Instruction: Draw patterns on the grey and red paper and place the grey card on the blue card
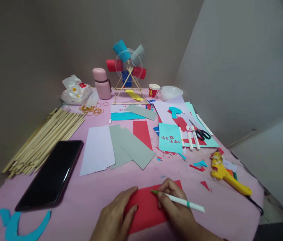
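Observation:
A red sheet of paper (146, 209) lies on the pink tabletop close in front of me. My left hand (118, 214) rests along its left side, fingers stretched and the thumb lying on the paper. In my right hand (173, 202) is a white marker (184, 201) with a green band. Its green tip points left and is at the sheet's upper middle; whether it touches cannot be made out. I see no clear marks on the red sheet. Beyond it lie grey sheets (138, 147), a pale lilac sheet (97, 149) and a light-blue card (170, 138) with red handwriting.
To the left are a black phone (52, 174), wooden sticks (46, 140) and blue paper cutouts (28, 231). A yellow glue gun (228, 177), scissors (203, 135) and white markers (189, 137) lie right. At the back stand a stick-framed wheel (128, 67), a pink flask (102, 85) and a paper cup (154, 91).

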The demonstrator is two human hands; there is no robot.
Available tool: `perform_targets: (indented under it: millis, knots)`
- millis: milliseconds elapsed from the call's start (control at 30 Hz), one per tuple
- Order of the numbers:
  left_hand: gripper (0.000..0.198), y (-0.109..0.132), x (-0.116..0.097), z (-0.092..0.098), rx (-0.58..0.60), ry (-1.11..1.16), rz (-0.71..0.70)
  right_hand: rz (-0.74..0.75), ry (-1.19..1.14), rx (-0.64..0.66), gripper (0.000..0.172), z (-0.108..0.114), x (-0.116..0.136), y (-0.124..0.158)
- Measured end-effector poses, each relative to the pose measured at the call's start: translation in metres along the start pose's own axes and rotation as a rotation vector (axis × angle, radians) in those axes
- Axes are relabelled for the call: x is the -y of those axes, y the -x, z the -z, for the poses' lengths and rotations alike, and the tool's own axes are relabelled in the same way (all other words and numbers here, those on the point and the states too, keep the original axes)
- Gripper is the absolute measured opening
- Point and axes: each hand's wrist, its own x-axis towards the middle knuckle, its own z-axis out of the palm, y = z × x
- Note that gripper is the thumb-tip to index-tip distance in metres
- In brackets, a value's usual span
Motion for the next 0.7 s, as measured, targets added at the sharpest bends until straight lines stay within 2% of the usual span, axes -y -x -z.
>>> perform_targets:
  millis: [100,267,367,433,500,567,633,700]
  knots:
    - [0.026,0.0,0.003,0.001,-0.046,0.034,0.0,-0.008,-0.004,-0.092,0.013,0.006,-0.001,0.0]
    - [0.025,0.003,0.004,0.002,-0.01,-0.001,-0.023,0.007,-0.065,-0.253,0.016,0.012,-0.001,-0.003]
    - [0.028,0.006,0.006,0.001,-0.003,-0.145,-0.072,0.054,-0.191,-0.359,0.015,0.015,-0.001,-0.008]
    - [0.03,0.007,0.009,0.0,-0.045,-0.276,-0.117,0.078,-0.288,-0.428,0.014,0.015,0.001,-0.011]
    - [0.032,0.008,0.013,-0.002,-0.104,-0.37,-0.225,0.083,-0.347,-0.468,0.014,0.012,0.004,-0.01]
    - [0.034,0.008,0.016,-0.005,-0.125,-0.4,-0.385,0.063,-0.338,-0.433,0.014,0.005,0.006,-0.007]
    - [0.033,0.009,0.019,-0.009,-0.131,-0.402,-0.486,0.016,-0.273,-0.294,0.014,-0.005,0.006,-0.002]
    - [0.032,0.012,0.021,-0.013,-0.149,-0.416,-0.518,-0.021,-0.19,-0.127,0.014,-0.014,0.004,0.003]
